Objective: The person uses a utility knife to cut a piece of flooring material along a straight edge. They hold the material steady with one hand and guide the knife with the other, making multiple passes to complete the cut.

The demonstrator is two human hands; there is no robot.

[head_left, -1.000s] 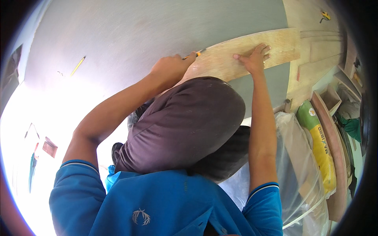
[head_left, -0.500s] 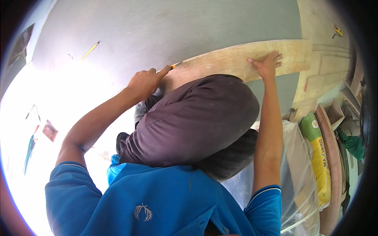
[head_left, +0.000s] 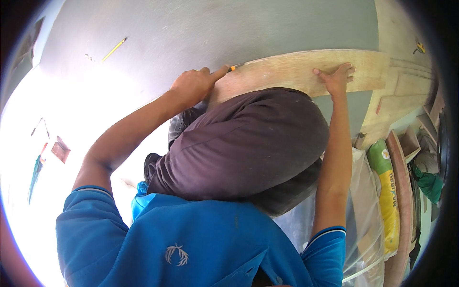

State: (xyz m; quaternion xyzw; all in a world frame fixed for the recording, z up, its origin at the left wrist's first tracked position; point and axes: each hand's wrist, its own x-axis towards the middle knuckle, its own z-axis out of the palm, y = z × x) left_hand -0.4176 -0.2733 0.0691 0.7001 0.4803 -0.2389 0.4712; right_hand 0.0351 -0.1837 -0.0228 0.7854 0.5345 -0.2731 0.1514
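My left hand is closed on an orange utility knife, whose blade lies along the upper edge of a long, pale plywood strip. The strip rests on a grey board. My right hand rests spread on the strip's right part, thumb and fingers apart. My bent knee in dark trousers hides the strip's lower left part.
A thin yellow stick lies at upper left, a tape measure at upper right. Plywood sheets, a plastic-wrapped bundle, a yellow-green bag and offcuts are at right. Bright glare washes out the left.
My left hand with the knife slid left along the strip's edge, then came partway back rightward. The view shifted, moving the scene rightward in frame; my right hand stayed on the strip.
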